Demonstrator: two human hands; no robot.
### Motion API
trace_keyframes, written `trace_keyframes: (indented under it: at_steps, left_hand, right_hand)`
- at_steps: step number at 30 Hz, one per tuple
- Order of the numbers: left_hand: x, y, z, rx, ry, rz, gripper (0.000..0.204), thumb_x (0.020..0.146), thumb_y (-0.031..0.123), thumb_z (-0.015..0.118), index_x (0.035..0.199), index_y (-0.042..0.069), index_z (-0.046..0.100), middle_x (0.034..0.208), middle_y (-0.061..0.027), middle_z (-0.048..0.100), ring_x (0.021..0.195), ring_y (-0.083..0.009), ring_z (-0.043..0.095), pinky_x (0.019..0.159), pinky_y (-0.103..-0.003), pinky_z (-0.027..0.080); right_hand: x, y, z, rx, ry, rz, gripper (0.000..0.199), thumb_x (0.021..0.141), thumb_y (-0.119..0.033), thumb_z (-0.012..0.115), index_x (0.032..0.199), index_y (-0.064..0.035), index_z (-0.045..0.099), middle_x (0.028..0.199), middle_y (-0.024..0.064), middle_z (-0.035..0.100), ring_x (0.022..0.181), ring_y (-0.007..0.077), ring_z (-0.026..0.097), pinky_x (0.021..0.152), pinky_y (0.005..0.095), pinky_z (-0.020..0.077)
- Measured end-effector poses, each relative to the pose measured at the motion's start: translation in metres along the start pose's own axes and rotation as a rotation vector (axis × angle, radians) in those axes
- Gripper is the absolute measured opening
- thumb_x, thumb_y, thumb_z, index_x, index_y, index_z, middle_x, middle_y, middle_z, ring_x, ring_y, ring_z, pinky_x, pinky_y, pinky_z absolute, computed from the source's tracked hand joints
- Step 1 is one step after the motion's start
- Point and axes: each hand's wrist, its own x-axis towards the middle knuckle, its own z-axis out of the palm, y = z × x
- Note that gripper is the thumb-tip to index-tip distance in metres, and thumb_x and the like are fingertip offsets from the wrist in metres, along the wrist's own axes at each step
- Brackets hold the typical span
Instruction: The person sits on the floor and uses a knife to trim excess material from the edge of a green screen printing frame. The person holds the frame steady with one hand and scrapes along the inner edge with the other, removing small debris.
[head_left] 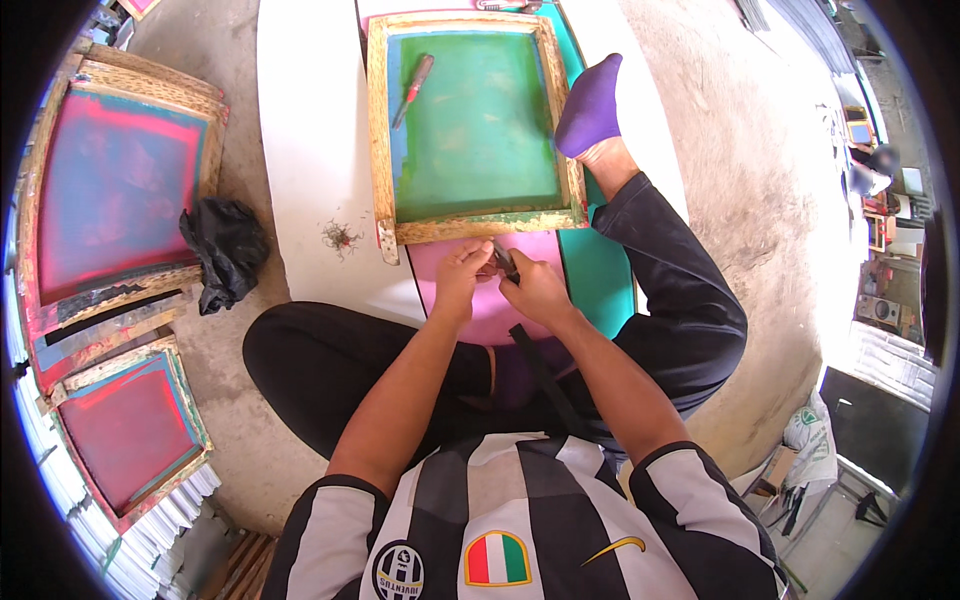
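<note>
The right hand (540,292) grips a dark hand tool (507,261) beside the near edge of the wooden screen-printing frame (490,226). The left hand (459,276) curls close on its left, its hold unclear.

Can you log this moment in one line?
left hand: contents unclear | right hand: holding dark tool | wooden frame: red-handled tool on green panel

Green panel (480,130), purple sock (588,112)

Hand tool (508,263), dark, slender, exact kind unclear; gripped at a slant, partly hidden. Framed screen (480,140), green with blue margin, worn wooden rails, lying just beyond it.
</note>
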Motion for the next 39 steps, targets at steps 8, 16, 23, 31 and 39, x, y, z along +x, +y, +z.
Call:
trace_keyframes:
  at_steps: [8,16,23,31,39]
  left_hand:
    - [-0.009,0.035,-0.030,0.084,-0.020,0.087,0.022,0.101,0.032,0.071,0.098,0.010,0.067,0.084,-0.0016,0.070,0.074,-0.0115,0.065,0.068,-0.028,0.051]
    - [-0.028,0.083,-0.079,0.496,0.053,0.164,0.025,0.109,0.033,0.056,0.105,0.008,0.059,0.081,-0.0015,0.062,0.069,-0.0118,0.061,0.060,-0.030,0.050]
    - [0.013,0.107,-0.175,1.034,0.595,0.153,0.041,0.106,0.036,0.056,0.108,-0.003,0.068,0.099,-0.0191,0.073,0.087,-0.0343,0.071,0.078,-0.046,0.056]
    - [-0.013,0.126,-0.094,1.258,0.684,0.390,0.032,0.099,0.032,0.065,0.108,0.003,0.071,0.107,-0.0228,0.073,0.105,-0.0431,0.068,0.090,-0.053,0.052]
    - [-0.017,0.040,-0.007,1.734,0.109,1.000,0.065,0.088,0.037,0.077,0.146,0.014,0.058,0.151,-0.0230,0.049,0.145,-0.0464,0.038,0.117,-0.062,0.030]
  right_hand:
    - [0.005,-0.021,0.000,0.068,-0.106,-0.132,0.032,0.085,-0.021,0.066,0.111,-0.0025,0.060,0.084,0.0241,0.071,0.082,0.0481,0.069,0.075,0.0571,0.0537]
    - [0.017,-0.070,0.023,0.450,-0.426,-0.018,0.032,0.101,-0.033,0.063,0.108,-0.0024,0.061,0.085,0.0123,0.070,0.070,0.0258,0.070,0.064,0.0413,0.0541]
    - [0.020,-0.081,0.032,0.513,-0.550,0.075,0.034,0.106,-0.034,0.059,0.117,-0.0011,0.057,0.092,0.0106,0.068,0.073,0.0189,0.070,0.061,0.0348,0.0560]
    - [0.021,-0.041,0.019,0.461,-0.459,0.158,0.032,0.099,-0.028,0.063,0.115,-0.0002,0.056,0.088,0.0109,0.069,0.066,0.0201,0.071,0.055,0.0353,0.0550]
    - [0.013,-0.010,-0.051,0.356,-0.337,0.292,0.044,0.098,-0.021,0.065,0.135,0.0017,0.057,0.088,0.0101,0.070,0.070,0.0172,0.068,0.054,0.0317,0.0531]
